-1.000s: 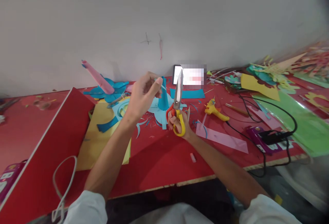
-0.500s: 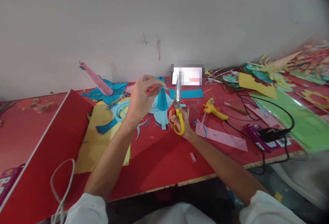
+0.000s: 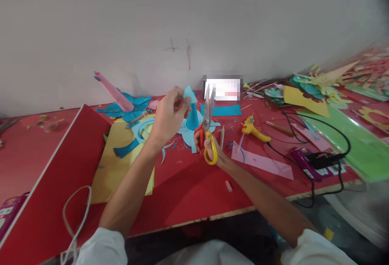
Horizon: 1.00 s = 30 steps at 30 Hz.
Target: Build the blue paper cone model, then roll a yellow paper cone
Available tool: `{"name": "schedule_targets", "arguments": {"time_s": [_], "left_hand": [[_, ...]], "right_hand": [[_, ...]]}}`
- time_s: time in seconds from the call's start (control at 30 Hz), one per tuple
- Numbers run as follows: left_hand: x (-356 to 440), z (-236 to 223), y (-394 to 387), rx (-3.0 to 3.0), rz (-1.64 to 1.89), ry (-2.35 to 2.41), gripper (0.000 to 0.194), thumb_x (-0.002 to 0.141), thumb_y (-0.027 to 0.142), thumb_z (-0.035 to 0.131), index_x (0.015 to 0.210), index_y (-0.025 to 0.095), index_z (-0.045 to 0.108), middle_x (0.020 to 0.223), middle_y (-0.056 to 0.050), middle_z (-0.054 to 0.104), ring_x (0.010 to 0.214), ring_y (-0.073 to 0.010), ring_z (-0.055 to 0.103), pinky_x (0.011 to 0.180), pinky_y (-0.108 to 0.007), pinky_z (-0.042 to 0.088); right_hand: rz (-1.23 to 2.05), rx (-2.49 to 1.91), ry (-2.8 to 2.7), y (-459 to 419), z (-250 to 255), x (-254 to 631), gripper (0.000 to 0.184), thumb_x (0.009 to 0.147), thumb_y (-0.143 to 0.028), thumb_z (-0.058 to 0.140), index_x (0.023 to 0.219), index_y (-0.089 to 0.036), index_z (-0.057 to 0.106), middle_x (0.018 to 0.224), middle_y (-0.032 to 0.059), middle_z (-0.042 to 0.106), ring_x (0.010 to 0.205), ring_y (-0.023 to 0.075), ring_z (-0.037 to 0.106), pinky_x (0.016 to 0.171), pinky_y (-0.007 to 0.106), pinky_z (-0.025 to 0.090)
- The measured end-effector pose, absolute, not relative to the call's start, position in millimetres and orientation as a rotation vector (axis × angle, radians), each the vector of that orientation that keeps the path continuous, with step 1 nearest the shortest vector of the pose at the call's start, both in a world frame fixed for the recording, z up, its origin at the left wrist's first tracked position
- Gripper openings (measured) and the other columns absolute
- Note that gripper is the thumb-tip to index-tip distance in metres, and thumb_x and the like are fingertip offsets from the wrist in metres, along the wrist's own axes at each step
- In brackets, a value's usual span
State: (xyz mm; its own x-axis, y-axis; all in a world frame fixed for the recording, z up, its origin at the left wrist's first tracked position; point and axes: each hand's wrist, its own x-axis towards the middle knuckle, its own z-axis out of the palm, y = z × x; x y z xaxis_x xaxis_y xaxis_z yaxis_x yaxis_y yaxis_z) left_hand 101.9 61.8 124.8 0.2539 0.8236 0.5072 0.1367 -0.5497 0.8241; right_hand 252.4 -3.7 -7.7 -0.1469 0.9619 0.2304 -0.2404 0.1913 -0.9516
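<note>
My left hand [image 3: 168, 117] is raised above the red table [image 3: 182, 192] and pinches a small light blue paper piece [image 3: 189, 93] between thumb and fingers. My right hand [image 3: 209, 147] grips scissors [image 3: 208, 125] by their yellow and orange handles, blades pointing up and slightly parted, just right of the paper piece. Behind both hands a blue paper cone [image 3: 193, 119] stands on a light blue cut-out shape.
A yellow sheet [image 3: 118, 163] and blue scraps lie left. A raised red board [image 3: 54, 184] with a white cord [image 3: 73, 220] fills the near left. A yellow glue gun [image 3: 253, 129], pink strip [image 3: 263, 161], black cable, purple power strip [image 3: 313, 163] and green paper [image 3: 349, 143] sit right.
My left hand turned the blue paper piece so it now shows above my fingers. The scissors' blades have parted slightly and tilted nearer the paper.
</note>
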Motion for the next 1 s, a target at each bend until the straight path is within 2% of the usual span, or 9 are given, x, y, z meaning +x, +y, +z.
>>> {"name": "schedule_targets", "arguments": {"time_s": [0.13,0.33,0.57,0.63,0.73,0.8,0.9,1.0], "left_hand": [[101,125,61,1.867,1.341,0.851,0.020,0.094,0.027,0.071,0.084,0.021,0.055,0.066,0.003,0.061,0.057,-0.0098,0.062,0.053,-0.021,0.051],[103,128,58,1.887,1.327,0.862,0.010,0.092,0.019,0.068,0.092,0.021,0.058,0.068,0.004,0.060,0.057,-0.0092,0.063,0.054,-0.021,0.049],[102,136,54,1.986,1.376,0.891,0.007,0.088,0.016,0.068,0.091,0.021,0.070,0.055,0.008,0.040,0.048,-0.0075,0.041,0.047,-0.022,0.035],[102,136,54,1.941,1.374,0.821,0.003,0.092,0.021,0.067,0.093,0.021,0.070,0.056,0.007,0.046,0.049,-0.0079,0.045,0.049,-0.022,0.039],[103,135,54,1.840,1.344,0.719,0.021,0.101,0.039,0.061,0.093,0.020,0.066,0.072,0.000,0.062,0.059,-0.0101,0.060,0.054,-0.023,0.051],[104,134,55,1.818,1.335,0.712,0.028,0.102,0.044,0.060,0.090,0.019,0.064,0.079,-0.002,0.064,0.063,-0.0105,0.064,0.056,-0.023,0.055],[104,133,57,1.845,1.351,0.741,0.018,0.095,0.036,0.071,0.096,0.020,0.064,0.077,0.002,0.063,0.062,-0.0084,0.064,0.058,-0.020,0.055],[103,131,60,1.881,1.381,0.798,0.019,0.090,0.027,0.075,0.105,0.020,0.065,0.074,0.004,0.063,0.064,-0.0083,0.066,0.062,-0.019,0.056]], "right_hand": [[1.242,-0.834,-1.331,-3,-5,251,0.079,0.074,-0.097,0.051,0.098,-0.023,0.055,0.080,-0.0005,0.054,0.060,0.0115,0.048,0.055,0.028,0.044],[1.275,-0.809,-1.282,-5,-10,252,0.075,0.075,-0.092,0.060,0.102,-0.022,0.056,0.079,-0.0011,0.054,0.061,0.0106,0.048,0.053,0.025,0.042],[1.292,-0.754,-1.262,-3,-10,254,0.072,0.079,-0.089,0.060,0.101,-0.021,0.057,0.077,-0.0022,0.053,0.058,0.0105,0.049,0.053,0.026,0.043],[1.285,-0.745,-1.259,-3,-11,255,0.072,0.079,-0.089,0.060,0.101,-0.020,0.058,0.077,-0.0021,0.052,0.058,0.0103,0.050,0.053,0.026,0.042],[1.279,-0.753,-1.260,-2,-12,255,0.072,0.079,-0.088,0.060,0.102,-0.020,0.058,0.081,-0.0014,0.053,0.059,0.0100,0.050,0.054,0.026,0.042],[1.282,-0.753,-1.259,-2,-13,255,0.072,0.078,-0.088,0.061,0.103,-0.020,0.057,0.081,-0.0015,0.053,0.059,0.0099,0.049,0.054,0.026,0.041],[1.281,-0.736,-1.279,-3,-16,256,0.070,0.080,-0.086,0.062,0.105,-0.020,0.056,0.082,-0.0018,0.051,0.060,0.0100,0.047,0.054,0.027,0.041],[1.259,-0.766,-1.326,-4,-18,258,0.069,0.083,-0.086,0.058,0.107,-0.022,0.055,0.084,-0.0015,0.050,0.062,0.0107,0.046,0.056,0.028,0.040]]}}
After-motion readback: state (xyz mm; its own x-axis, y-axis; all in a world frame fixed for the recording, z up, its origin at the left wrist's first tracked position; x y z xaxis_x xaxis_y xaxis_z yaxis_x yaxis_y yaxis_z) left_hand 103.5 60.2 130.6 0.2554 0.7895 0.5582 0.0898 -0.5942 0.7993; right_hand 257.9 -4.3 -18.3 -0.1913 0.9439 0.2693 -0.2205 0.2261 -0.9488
